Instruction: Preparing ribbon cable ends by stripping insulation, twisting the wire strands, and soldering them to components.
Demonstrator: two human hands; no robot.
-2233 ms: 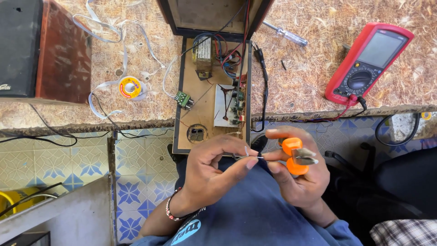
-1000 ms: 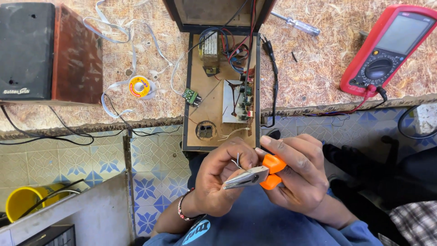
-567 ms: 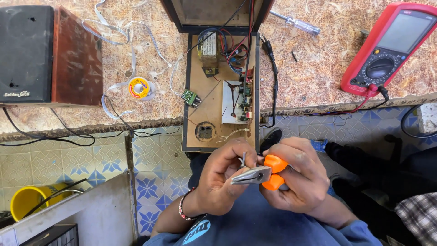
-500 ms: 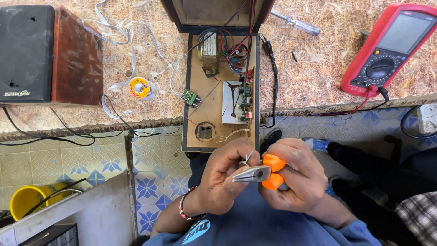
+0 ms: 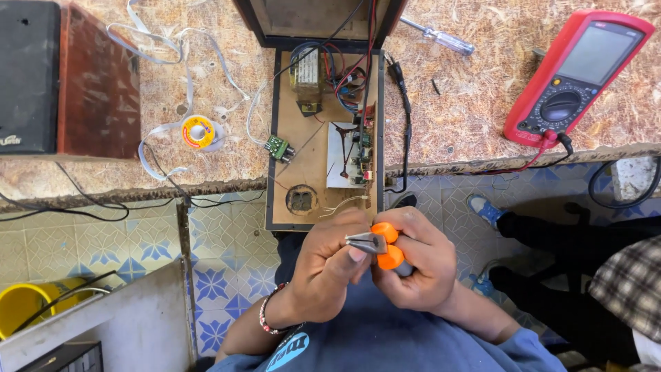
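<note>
Both hands meet just below the table point(image 5: 482, 103) edge, over the person's lap. The right hand point(image 5: 420, 269) is curled around the orange handles of a pair of pliers point(image 5: 375, 244), whose grey metal jaws point left. The left hand point(image 5: 327, 269) has its fingers bent inward, thumb and fingertips pinched at the plier jaws; whatever is gripped there is too small to make out. A beaded bracelet point(image 5: 265, 317) sits on the left wrist.

Right above the hands, an open wooden case point(image 5: 323, 138) overhangs the table edge, showing a transformer point(image 5: 306, 72), a small circuit board point(image 5: 351, 155) and red and black wires. Thin pale wires trail from its lower end toward the hands.

On the table to the left lie a solder reel point(image 5: 198, 132) and a dark speaker box point(image 5: 65, 79). To the right are a screwdriver point(image 5: 441, 38) and a red multimeter point(image 5: 575, 76). A yellow bucket point(image 5: 24, 306) stands on the tiled floor, lower left.
</note>
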